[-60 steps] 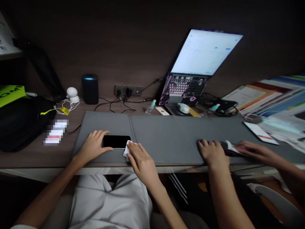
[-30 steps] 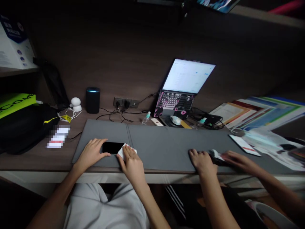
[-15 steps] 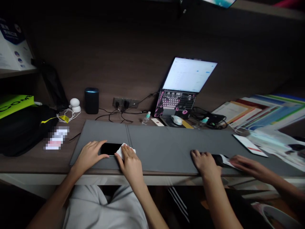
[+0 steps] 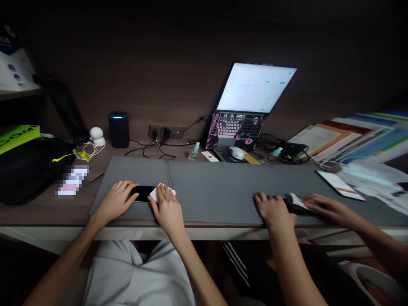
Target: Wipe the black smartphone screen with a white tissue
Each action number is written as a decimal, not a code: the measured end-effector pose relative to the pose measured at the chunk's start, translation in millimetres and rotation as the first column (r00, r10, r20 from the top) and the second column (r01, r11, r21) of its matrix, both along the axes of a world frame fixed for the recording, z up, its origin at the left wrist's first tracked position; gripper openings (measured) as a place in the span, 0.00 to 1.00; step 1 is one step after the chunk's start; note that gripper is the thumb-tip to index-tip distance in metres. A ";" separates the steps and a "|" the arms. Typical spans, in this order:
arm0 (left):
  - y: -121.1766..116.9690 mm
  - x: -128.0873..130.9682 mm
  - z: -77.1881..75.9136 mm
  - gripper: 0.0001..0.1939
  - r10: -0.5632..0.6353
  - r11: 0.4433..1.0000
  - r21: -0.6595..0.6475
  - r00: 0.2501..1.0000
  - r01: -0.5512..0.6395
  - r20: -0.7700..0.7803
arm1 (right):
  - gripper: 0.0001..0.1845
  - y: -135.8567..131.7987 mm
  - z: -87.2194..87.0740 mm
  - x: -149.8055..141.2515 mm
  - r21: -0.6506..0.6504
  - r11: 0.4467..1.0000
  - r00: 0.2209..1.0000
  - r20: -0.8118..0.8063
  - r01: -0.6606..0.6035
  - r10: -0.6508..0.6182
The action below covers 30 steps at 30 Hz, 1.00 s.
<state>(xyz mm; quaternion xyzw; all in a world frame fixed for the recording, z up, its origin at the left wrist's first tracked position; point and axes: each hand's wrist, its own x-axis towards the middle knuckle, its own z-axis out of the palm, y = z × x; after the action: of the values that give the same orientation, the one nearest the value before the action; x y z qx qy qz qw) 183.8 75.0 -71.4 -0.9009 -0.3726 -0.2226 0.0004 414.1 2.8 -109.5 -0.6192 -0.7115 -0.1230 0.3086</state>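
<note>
1. Your left hand (image 4: 118, 198) pinches the left end of the smartphone (image 4: 143, 194) on the grey desk mat (image 4: 210, 191).
2. Your right hand (image 4: 168, 207) lies flat, thumb spread, over white tissue (image 4: 154, 194) hiding its right end.
3. Beyond stand a smart speaker (image 4: 119, 131), spray bottle (image 4: 193, 152) and laptop (image 4: 255, 89); another person's hands (image 4: 276, 211) are well to your right.

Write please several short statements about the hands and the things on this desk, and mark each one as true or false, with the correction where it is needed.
1. The left hand is at the left end of the black-screened phone. True.
2. The right hand is on the computer mouse. False: it is on a white tissue or cloth at the phone's right end.
3. The laptop is open, its screen lit. True.
4. The dark speaker lies on its side. False: it stands upright.
5. The phone lies on the grey mat. True.
</note>
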 end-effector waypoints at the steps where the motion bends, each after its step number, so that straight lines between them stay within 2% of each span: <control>1: -0.3 -0.1 1.0 0.22 -0.009 1.000 -0.007 1.000 0.009 -0.006 | 0.33 -1.7 -0.3 1.0 0.005 1.000 1.000 -0.006 -0.010 0.010; 4: -1.7 0.5 4.2 0.29 -0.037 0.999 -0.037 0.999 0.036 -0.020 | 0.33 -18.3 -3.1 2.3 0.046 0.998 0.999 -0.010 -0.036 0.037; 8: -2.7 2.1 5.9 0.29 -0.040 0.997 -0.065 0.999 0.038 -0.024 | 0.33 -36.3 -5.4 3.0 0.097 0.994 0.999 0.005 -0.054 0.054; 16: -1.8 1.7 -0.2 0.33 -0.037 0.999 -0.037 0.999 0.037 -0.003 | 0.31 -3.9 0.7 4.7 0.028 0.992 0.990 -0.072 -0.123 0.124; 24: 0.1 1.8 -2.6 0.37 -0.001 0.996 -0.087 1.000 0.004 0.030 | 0.30 -26.8 -8.4 0.6 0.056 0.988 0.983 -0.108 -0.140 0.146; 30: 2.8 -3.0 3.2 0.33 -0.004 0.973 -0.230 0.996 0.026 0.094 | 0.26 12.3 9.6 11.0 -0.117 0.972 0.969 -0.166 -0.205 0.184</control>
<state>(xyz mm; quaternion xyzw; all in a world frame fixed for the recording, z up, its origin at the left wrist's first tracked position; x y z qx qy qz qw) 180.9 77.8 -68.2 -0.8862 -0.3889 -0.2192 -0.1235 425.1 15.1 -99.9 -0.5732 -0.7496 0.0041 0.3310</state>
